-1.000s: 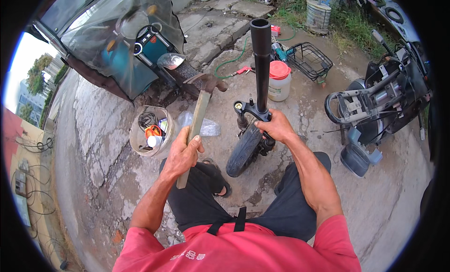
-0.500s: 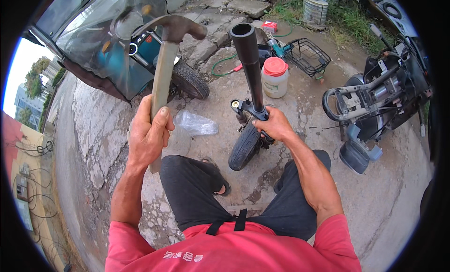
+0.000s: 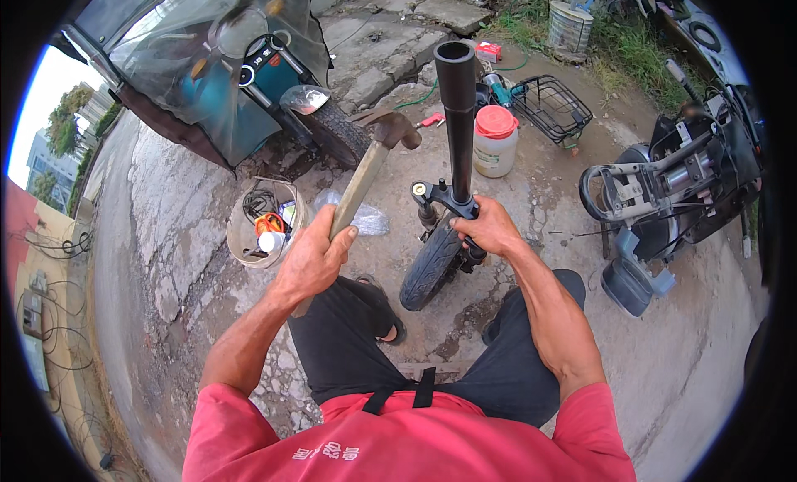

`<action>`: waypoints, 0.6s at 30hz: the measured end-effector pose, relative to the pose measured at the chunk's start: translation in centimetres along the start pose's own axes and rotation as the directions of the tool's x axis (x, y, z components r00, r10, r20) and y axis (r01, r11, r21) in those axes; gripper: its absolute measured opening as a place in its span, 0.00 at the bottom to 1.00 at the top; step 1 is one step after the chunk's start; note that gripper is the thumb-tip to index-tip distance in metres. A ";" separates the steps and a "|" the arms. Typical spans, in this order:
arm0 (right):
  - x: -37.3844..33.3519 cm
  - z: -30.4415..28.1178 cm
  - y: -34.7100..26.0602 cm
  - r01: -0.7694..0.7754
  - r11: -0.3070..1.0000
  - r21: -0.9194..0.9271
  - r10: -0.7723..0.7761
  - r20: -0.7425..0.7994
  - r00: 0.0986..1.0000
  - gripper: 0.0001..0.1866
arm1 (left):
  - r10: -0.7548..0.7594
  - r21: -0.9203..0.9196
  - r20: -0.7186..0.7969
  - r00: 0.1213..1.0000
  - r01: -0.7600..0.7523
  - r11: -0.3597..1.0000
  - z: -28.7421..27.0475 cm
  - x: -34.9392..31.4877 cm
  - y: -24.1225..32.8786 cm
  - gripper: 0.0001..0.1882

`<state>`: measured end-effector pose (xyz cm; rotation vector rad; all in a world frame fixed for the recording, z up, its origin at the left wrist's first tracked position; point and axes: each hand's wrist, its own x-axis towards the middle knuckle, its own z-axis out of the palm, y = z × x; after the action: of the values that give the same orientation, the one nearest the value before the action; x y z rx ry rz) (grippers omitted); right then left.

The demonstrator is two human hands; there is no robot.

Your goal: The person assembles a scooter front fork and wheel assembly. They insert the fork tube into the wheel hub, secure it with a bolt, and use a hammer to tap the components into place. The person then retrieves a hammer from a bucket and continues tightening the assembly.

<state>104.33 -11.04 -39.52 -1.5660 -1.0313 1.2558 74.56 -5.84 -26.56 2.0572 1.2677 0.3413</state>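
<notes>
My left hand (image 3: 314, 254) is wrapped round the wooden handle of a claw hammer (image 3: 359, 187). The rusty hammer head is up beside a black tube (image 3: 459, 129), with a gap between them. That tube stands upright, its hollow end on top, on the black clamp (image 3: 448, 201) of a front fork. My right hand (image 3: 490, 227) grips the fork at this clamp, by the foot of the tube. Below it the fork carries a black-tyred wheel (image 3: 432, 268), which rests on the ground between my feet. My right fingertips are partly hidden behind the fork.
A bucket of tools (image 3: 235, 233) and a clear plastic bag (image 3: 369, 219) lie left of the wheel. Beyond are a red-lidded jar (image 3: 496, 154), a teal power tool (image 3: 500, 90) and a wire basket (image 3: 552, 108). A covered vehicle (image 3: 207, 83) stands left, a stripped scooter (image 3: 681, 171) right.
My left hand has come down and to the right, lowering the hammer head toward the tube's side. The tool bucket now shows fully. My right hand keeps its grip on the fork.
</notes>
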 end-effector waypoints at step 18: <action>0.9 -0.4 0.9 0.027 0.997 -0.070 -0.025 0.024 0.999 0.12 | 0.137 -0.294 -0.349 0.927 -0.247 0.923 -2.6 -0.3 2.3 0.15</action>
<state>104.97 -10.46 -40.61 -1.5893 -1.1179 1.2340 74.60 -5.74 -23.08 1.8821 1.0938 0.9546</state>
